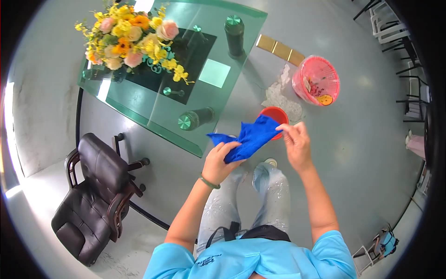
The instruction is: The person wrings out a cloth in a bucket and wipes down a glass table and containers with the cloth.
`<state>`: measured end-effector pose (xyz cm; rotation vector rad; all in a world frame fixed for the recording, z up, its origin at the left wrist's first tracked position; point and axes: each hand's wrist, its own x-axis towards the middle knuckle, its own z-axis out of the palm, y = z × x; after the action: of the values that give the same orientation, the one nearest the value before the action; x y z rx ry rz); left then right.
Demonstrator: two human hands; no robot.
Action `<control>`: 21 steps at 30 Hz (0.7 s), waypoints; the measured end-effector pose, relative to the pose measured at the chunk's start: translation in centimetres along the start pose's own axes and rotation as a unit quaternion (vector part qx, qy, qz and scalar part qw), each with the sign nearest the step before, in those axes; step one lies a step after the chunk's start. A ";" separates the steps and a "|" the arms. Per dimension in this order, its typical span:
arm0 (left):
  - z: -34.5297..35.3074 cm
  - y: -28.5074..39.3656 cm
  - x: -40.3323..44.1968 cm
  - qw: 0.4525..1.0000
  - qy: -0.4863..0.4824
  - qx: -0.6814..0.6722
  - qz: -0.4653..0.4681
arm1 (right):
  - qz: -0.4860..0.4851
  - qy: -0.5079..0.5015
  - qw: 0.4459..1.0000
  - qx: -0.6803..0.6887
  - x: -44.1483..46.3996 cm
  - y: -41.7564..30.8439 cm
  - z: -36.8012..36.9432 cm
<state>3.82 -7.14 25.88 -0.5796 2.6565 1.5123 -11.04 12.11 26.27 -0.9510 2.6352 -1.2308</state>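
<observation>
Because the blue cloth [253,137] hangs between two hands that grip it unevenly, its loose folds look like the likeliest source of trouble. The left hand [222,163] is closed around the gathered lower end, while the right hand [296,142] seems to pinch only the far upper corner between thumb and fingertips; that corner could slip free if the cloth were pulled or twisted hard. The cloth is up off the floor in front of the body, its upper part overlapping the view of the red bucket [278,114], though whether the two touch I cannot tell. Should the cloth be damp, which the view does not settle, drips might land outside the bucket and leave the floor slippery near the shoe [271,162]. A pale, irregular patch [278,98] lies on the floor beside the bucket and the pink basket [302,88]; stepping into it could spread it or cost some footing. A wide swing to the left might also knock a hand against the glass table [162,132]
</observation>
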 end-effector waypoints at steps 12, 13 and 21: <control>-13.3 -8.6 -2.2 0.996 0.056 -0.076 0.006 | 0.150 0.082 0.957 0.233 0.1 -11.4 14.9; -14.5 -10.9 -1.9 0.994 0.083 -0.072 0.018 | 0.163 0.057 0.954 0.243 0.4 -11.2 17.7; -26.7 -26.4 -0.5 0.979 0.078 0.180 0.058 | 0.197 -0.067 0.945 -0.251 -0.5 -10.0 32.1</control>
<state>17.27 -41.43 18.30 -0.5456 3.0280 0.9974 4.68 -13.83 11.74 -0.4782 2.8797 -0.3992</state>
